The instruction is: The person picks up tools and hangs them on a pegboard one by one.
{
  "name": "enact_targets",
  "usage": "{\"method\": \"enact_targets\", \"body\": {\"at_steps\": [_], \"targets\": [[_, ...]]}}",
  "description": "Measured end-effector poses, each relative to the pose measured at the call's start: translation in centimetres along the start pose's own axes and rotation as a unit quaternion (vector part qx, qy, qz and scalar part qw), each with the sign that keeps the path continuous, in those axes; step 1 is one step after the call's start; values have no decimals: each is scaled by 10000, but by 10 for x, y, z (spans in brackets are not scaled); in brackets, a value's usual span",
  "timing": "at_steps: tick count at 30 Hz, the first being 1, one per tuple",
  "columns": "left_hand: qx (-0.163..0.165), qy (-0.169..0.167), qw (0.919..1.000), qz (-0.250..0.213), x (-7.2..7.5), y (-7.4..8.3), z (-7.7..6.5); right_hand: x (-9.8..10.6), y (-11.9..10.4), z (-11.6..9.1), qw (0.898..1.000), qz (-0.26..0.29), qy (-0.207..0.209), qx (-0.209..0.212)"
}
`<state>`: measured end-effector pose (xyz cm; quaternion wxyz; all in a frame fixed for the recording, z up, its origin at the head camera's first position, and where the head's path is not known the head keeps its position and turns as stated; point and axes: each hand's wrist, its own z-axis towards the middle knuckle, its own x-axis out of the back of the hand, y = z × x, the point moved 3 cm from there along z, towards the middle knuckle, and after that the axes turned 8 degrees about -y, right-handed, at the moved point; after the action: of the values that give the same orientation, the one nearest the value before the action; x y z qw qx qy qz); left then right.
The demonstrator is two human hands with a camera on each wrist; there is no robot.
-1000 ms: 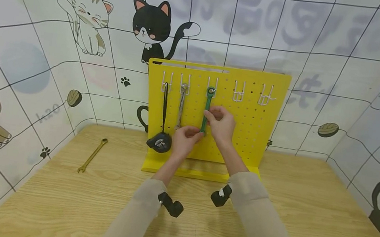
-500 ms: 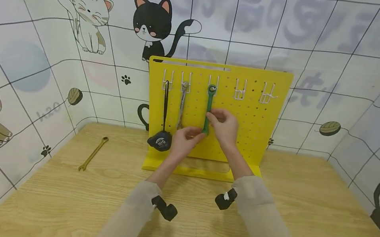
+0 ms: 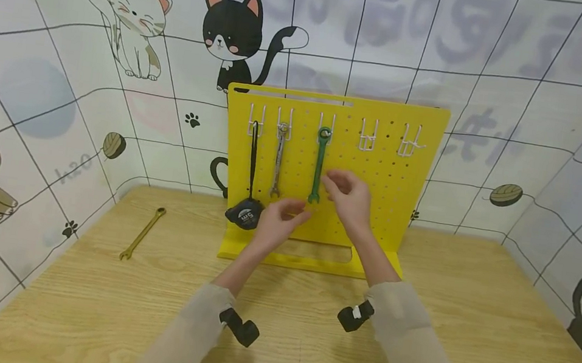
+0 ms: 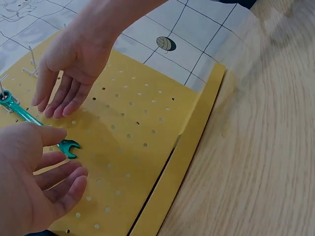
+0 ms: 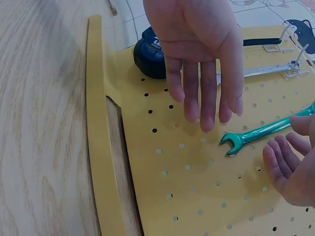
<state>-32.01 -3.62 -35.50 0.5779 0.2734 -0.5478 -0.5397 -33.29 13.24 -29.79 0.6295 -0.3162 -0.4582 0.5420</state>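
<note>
Gripping nothing with the right hand point(image 3: 349, 198), just right of centre in the head view; loosely bent, with thumb and fingertips just beside the green wrench point(image 3: 318, 167), apparently that near for steadying. Likewise holding nothing with the left hand point(image 3: 279, 223), below the frame's centre, with thumb and forefinger parted just under the wrench's forked lower end, well placed, probably, to check any swing. And look at that green wrench, mid-frame! Hanging upright by a ring from a white hook point(image 3: 333, 129), so likely staying straight under its own weight. Now leftward, to the same trick with a silver wrench point(image 3: 279, 161), slung by a ring too. Further left again, to a black tape measure point(image 3: 245, 213), dangling from a strap point(image 3: 253, 158), presumably for want of a ring. All against a yellow pegboard point(image 3: 388, 200), with a broad base point(image 3: 280, 260), probably against tipping. Then over to the frame's left, down on the wooden table point(image 3: 459, 326), to a brass-coloured wrench point(image 3: 143, 234), lying flat and slantwise, well apart from both hands
</note>
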Motion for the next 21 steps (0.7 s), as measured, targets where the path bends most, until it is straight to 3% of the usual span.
{"method": "enact_targets", "body": {"at_steps": [11, 21], "targets": [[-248, -148, 9990, 345, 13, -4, -15, -1, 6, -16, 9973, -236, -695, 88], [-359, -242, 9972, 617, 23, -7, -28, -3, 16, -30, 9956, -215, -911, -49]]}}
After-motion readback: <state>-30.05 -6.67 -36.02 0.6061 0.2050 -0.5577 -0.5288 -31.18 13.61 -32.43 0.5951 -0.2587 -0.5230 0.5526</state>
